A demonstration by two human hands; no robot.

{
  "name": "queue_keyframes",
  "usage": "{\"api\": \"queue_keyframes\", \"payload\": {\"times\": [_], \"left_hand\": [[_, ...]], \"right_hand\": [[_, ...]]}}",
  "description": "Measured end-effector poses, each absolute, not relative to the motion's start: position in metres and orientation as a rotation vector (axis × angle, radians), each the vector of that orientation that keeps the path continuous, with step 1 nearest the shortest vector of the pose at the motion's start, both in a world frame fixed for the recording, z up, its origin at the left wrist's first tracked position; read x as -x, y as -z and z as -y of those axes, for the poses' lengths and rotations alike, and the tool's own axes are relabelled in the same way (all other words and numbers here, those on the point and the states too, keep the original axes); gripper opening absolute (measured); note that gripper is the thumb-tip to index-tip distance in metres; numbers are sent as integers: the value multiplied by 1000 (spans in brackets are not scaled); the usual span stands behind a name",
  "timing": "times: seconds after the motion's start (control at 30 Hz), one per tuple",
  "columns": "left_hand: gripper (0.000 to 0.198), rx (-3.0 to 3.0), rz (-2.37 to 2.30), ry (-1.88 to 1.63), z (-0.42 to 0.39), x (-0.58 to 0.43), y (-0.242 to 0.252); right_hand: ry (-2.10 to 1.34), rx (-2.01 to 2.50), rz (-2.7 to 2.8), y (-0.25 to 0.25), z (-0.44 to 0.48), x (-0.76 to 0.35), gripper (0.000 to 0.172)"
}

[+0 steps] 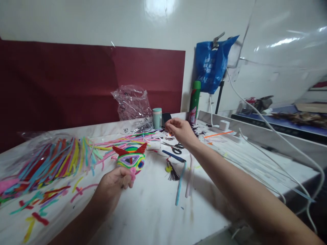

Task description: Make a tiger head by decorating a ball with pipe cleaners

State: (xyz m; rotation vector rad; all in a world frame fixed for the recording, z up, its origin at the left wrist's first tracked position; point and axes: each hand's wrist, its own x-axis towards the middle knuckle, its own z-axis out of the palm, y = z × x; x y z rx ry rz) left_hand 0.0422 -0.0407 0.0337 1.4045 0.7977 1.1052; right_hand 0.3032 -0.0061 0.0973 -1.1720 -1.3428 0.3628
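My left hand (112, 183) pinches a colourful pipe-cleaner figure (130, 160) by its pink lower end. The figure has two red horns, a striped rainbow top and a round blue eye on its right. My right hand (180, 131) is raised over the back of the table, its fingertips pressed together; anything between them is too small to make out. Below that hand lie black-handled scissors (176, 149), a dark blue pen-like tool (173, 156) and a black tassel with a yellow-green bead (172, 172). A dark phone (166, 117) leans behind the fingertips.
Bundled pipe cleaners (58, 156) spread across the left side, with cut scraps (41, 217) in front. A pale green cup (157, 118), a clear plastic bag (134, 102) and a green spray can (195, 100) stand at the back. White cables (268, 119) cross the right side.
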Motion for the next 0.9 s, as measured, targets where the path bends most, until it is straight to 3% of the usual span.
{"api": "queue_keyframes", "payload": {"times": [0.43,0.7,0.9], "left_hand": [[25,-1521,-888,-988,41,-41,-30],[32,-1537,-912,-972,43,-41,-33],[32,-1536,-912,-964,47,-43,-36]], "right_hand": [[-221,2006,1146,-69,11,-461,30],[15,2404,1411,-22,30,-463,30],[260,2463,1453,1,32,-454,31]]}}
